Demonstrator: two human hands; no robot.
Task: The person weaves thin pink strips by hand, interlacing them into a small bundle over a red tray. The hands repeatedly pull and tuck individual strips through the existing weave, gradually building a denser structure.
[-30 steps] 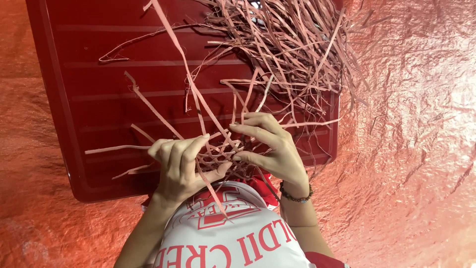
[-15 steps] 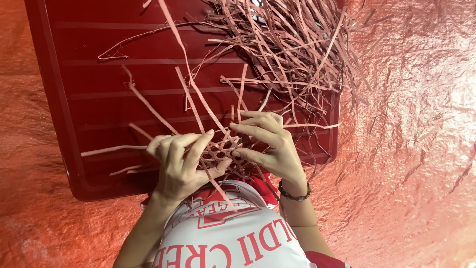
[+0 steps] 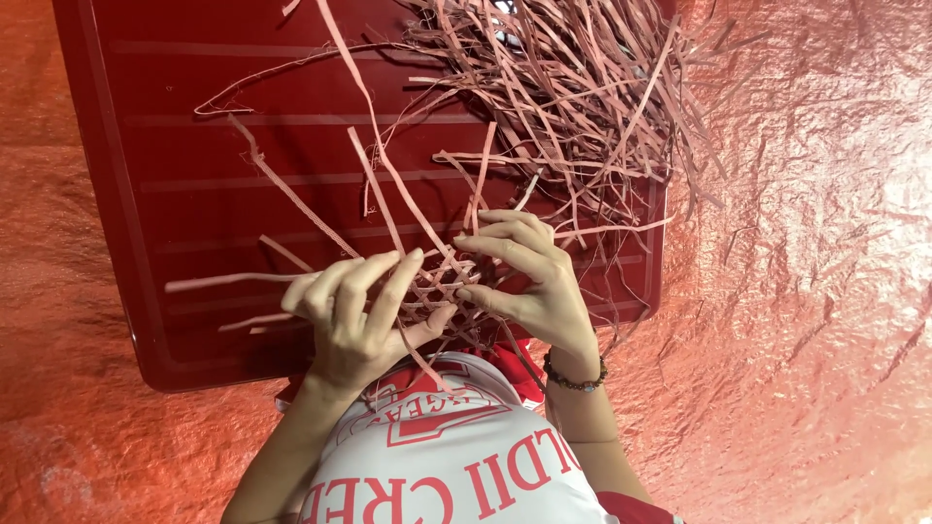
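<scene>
Left hand (image 3: 354,315): my fingers pinch the small woven lattice of pinkish flat strips (image 3: 437,291).
Right hand (image 3: 529,277): fingers grip the lattice's right edge.
Beneath: dark red ribbed plastic tray (image 3: 175,184).
Beyond: loose heap of pinkish strips (image 3: 573,97).

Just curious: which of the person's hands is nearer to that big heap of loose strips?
Right. The right hand sits just below the heap, among its trailing strips; the left hand is farther off, down to the left.
</scene>
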